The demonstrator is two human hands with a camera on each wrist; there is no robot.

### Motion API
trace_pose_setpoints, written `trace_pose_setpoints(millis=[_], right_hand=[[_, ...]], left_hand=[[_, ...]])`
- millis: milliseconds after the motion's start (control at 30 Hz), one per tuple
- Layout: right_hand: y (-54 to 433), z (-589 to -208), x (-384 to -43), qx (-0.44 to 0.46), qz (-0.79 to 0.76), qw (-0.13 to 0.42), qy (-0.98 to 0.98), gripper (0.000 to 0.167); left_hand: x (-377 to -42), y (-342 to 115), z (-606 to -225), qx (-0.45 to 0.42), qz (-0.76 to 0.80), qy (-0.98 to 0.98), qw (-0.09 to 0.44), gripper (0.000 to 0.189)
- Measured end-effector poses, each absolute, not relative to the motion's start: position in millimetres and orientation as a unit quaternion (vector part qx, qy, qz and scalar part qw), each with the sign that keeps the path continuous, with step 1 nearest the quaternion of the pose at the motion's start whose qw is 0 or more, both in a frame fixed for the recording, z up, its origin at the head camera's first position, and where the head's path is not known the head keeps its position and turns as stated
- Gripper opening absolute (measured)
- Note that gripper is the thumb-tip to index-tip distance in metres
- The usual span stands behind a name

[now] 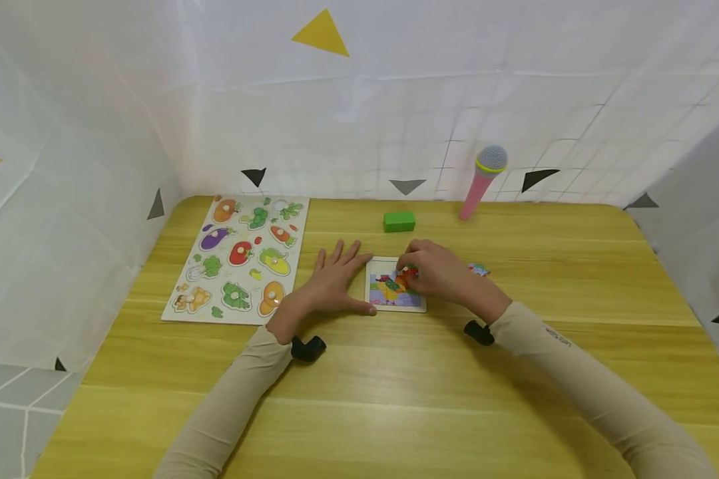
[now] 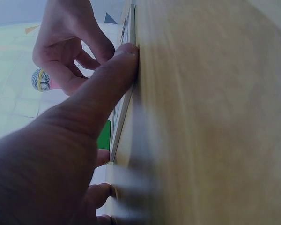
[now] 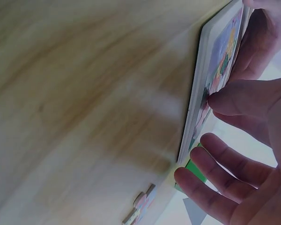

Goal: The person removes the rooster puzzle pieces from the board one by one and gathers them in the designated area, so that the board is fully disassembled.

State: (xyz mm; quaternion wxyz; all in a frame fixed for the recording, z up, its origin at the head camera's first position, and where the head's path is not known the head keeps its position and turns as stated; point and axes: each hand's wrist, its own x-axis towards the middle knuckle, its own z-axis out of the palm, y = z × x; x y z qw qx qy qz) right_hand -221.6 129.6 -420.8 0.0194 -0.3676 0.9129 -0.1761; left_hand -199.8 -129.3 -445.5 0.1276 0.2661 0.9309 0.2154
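A small white-framed jigsaw puzzle (image 1: 395,308) with a colourful bird picture lies flat on the table. My left hand (image 1: 333,286) spreads its fingers at the puzzle's left side. Its thumb (image 2: 124,58) touches the frame's near edge, and the index finger reaches the far left corner. Over the picture's right part, my right hand (image 1: 434,269) pinches a jigsaw piece (image 1: 409,271) between thumb and index finger, right at the puzzle's surface; the fingers hide most of that piece. The other right fingers (image 3: 225,187) stay loosely bent. Beyond this hand lies a loose jigsaw piece (image 1: 478,269).
A board of vegetable pieces with knobs (image 1: 254,273) lies at the left, partly under the left wrist. Behind the puzzle sits a green block (image 1: 399,221). A pink toy microphone (image 1: 476,193) stands at the back right, before the white sheet (image 1: 365,133).
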Motion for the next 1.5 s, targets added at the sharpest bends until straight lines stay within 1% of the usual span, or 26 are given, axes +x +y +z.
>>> trace_pose_setpoints(millis=[300,533,867,1500], right_hand=[[127.3,-421.2,-223.0,-0.377,-0.159,0.018,0.912,0.013],[125.1,-419.6,-226.1,-0.378,-0.147,0.029,0.913,0.009],[123.8,-419.5,-228.1,-0.374,-0.149,0.031,0.915,0.011],[127.5,-420.8,-223.0,-0.381,-0.165,0.008,0.910,0.012]], left_hand=[[-201.3,-129.6,-446.9,0.267,0.219,0.930,0.127,0.107],[-200.6,-129.3,-448.1,0.267,0.217,0.930,0.127,0.107],[-201.1,-128.6,-446.5,0.263,0.211,0.932,0.131,0.108],[-201.6,-129.8,-446.4,0.268,0.207,0.932,0.130,0.107]])
